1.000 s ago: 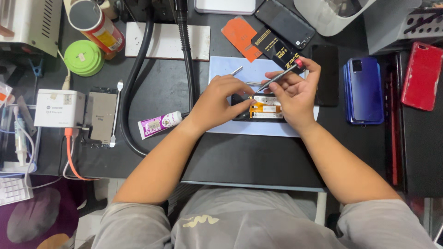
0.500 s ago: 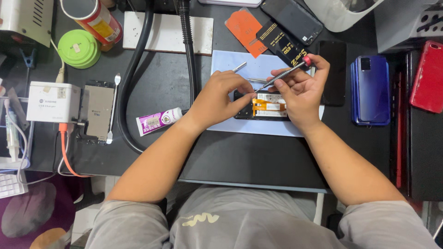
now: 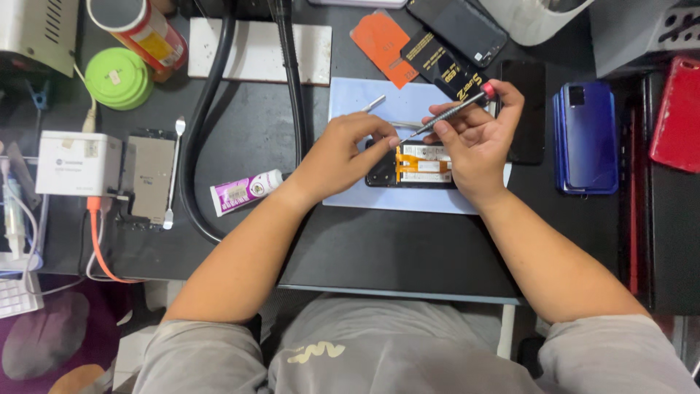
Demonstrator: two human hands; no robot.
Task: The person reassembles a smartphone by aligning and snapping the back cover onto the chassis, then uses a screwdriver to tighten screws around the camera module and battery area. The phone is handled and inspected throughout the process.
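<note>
An opened phone (image 3: 419, 164) with orange flex cables and a white battery lies on a pale blue mat (image 3: 408, 201). My right hand (image 3: 474, 142) holds a thin metal screwdriver (image 3: 445, 114) with a red end, its tip pointing left toward my left fingers. My left hand (image 3: 346, 157) rests on the phone's left end, fingertips pinched near the tool's tip; what they pinch is too small to tell. Metal tweezers (image 3: 374, 103) lie on the mat behind my left hand.
A black hose (image 3: 200, 138) curves across the dark table. Left: a purple-white tube (image 3: 244, 191), a phone part (image 3: 149, 179), a white box (image 3: 76, 162), a green round case (image 3: 118, 76). Right: a blue phone (image 3: 587, 135), a red phone (image 3: 674, 117), a black phone (image 3: 526, 109).
The view has shifted slightly; my hands stay over the opened phone. The screwdriver's tip has come closer to my left fingertips.
</note>
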